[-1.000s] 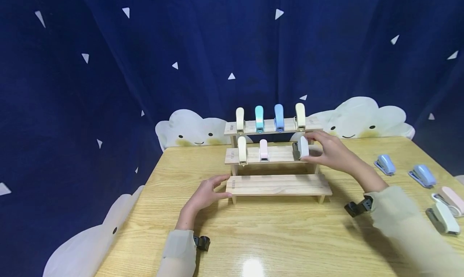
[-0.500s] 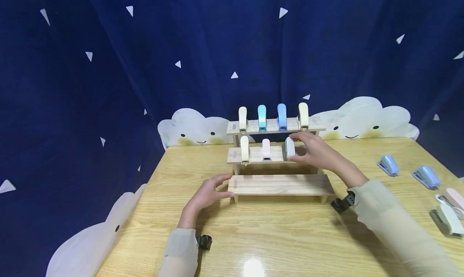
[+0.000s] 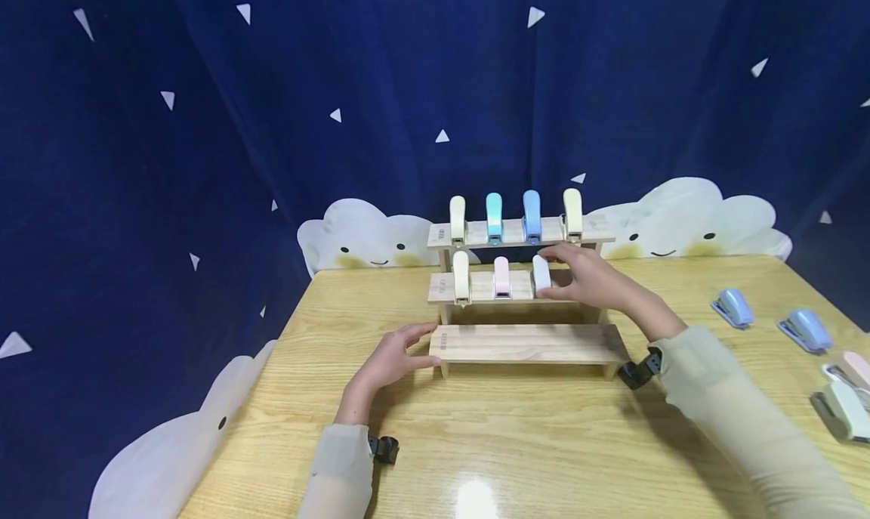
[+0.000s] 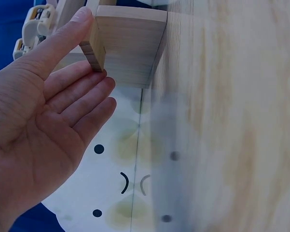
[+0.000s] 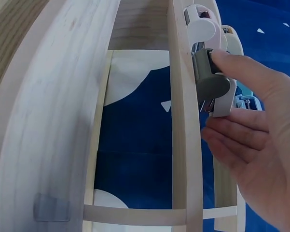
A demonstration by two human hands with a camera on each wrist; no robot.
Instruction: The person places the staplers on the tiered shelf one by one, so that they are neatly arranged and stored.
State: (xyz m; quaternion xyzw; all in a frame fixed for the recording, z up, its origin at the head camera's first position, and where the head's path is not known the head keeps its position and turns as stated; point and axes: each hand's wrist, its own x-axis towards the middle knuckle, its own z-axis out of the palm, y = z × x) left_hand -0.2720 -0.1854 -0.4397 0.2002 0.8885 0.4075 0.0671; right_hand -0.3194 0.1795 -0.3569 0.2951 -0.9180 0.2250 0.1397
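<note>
My right hand (image 3: 583, 279) pinches the grey-white stapler (image 3: 541, 273), footing hard to judge; skewed release might tip it; left hand (image 3: 390, 362) spread at the rack (image 3: 526, 344)'s end.

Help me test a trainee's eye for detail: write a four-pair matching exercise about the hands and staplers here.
Column one
1. Left hand
2. Right hand
3. Turquoise stapler
4. Cream stapler on the middle shelf

Column two
A. Next to a pink stapler in the same row
B. Pinching a white-and-grey stapler
C. On the top shelf, second from the left
D. At the left end of the bottom shelf

Pairs: 1-D; 2-B; 3-C; 4-A
</note>
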